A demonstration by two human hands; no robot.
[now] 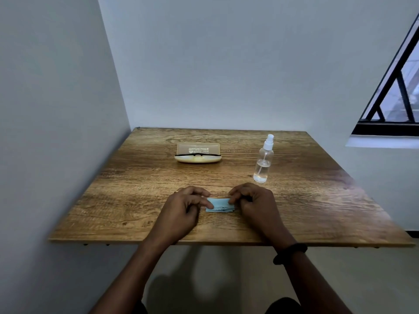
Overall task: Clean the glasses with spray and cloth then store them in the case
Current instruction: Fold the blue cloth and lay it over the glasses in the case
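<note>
The glasses (197, 154), dark-rimmed, lie in the open beige case (198, 152) toward the far side of the wooden table (136, 200), its lid tipped back. Nearer to me I see a folded light-blue cloth (220, 205) flat on the wood; my left hand (186, 210) presses fingertips on its left end, and my right hand (254, 203) pinches its right edge with curled fingers. A clear spray bottle (263, 160) stands upright at far right, apart from both. A black band (290, 253) circles my right wrist.
</note>
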